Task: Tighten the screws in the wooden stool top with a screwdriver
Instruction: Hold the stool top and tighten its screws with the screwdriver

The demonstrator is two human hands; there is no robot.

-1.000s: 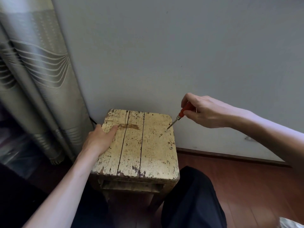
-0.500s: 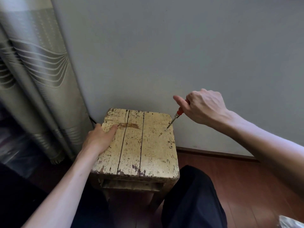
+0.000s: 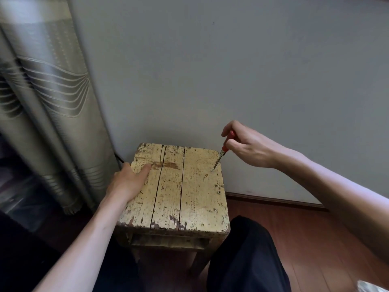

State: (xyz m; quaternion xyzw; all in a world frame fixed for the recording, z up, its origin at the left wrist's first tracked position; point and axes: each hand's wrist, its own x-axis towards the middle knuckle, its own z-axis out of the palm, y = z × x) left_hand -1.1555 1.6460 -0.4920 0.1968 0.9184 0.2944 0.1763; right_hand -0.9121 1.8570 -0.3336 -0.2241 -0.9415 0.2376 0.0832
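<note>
From the head view, the worn yellow-painted wooden stool top [image 3: 174, 186] stands against the grey wall [image 3: 231, 70]. The left hand [image 3: 128, 182] presses flat on it, fingers together. The right hand [image 3: 248, 146] pinches the red-handled screwdriver [image 3: 221, 157], tip in the far right screw [image 3: 212, 171]. Two nearer screws [image 3: 219, 192] seem still untouched.

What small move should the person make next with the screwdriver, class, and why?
Probably keep twisting the handle. The right hand holds the red-handled screwdriver with its tip on the far-right screw, while the left hand braces the wooden stool top. Two more screws wait nearer.
</note>
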